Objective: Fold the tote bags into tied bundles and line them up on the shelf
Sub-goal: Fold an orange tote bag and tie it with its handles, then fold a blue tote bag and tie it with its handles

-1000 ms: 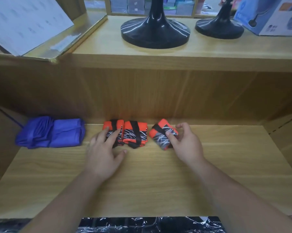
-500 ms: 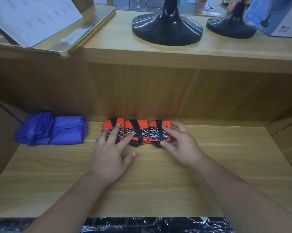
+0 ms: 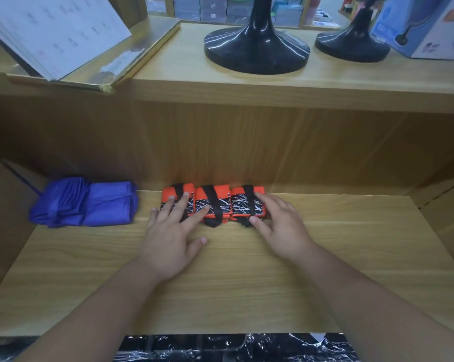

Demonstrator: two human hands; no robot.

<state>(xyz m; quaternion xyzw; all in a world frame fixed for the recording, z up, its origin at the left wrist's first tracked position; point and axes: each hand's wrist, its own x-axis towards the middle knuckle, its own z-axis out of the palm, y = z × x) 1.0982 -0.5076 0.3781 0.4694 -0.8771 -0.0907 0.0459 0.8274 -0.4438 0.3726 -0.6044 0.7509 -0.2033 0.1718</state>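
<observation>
Since a second ago the right bundle (image 3: 242, 205) has swung out of its tilt and now sits square against the middle bundle (image 3: 222, 203). That one touches the left bundle (image 3: 168, 195), so all three form one row at the back of the shelf (image 3: 246, 283).

The left hand (image 3: 168, 239) lies flat with fingers spread and straight, its tips resting on the left and middle bundles and holding nothing. The right hand (image 3: 280, 226) rests its fairly straight fingers over the right bundle's far end, thumb against the front edge. It looks like a steadying touch, not a closed grip.

I judge this to be the lining-up step, close to finished for these three. Black strap ends poke out in front of the middle and right bundles. The next move probably calls for a light push to even the front edges, then lifting both hands off without dragging the row. A blue bag (image 3: 90, 205) lies apart to the left, loosely folded, and it may need bundling next.
</observation>
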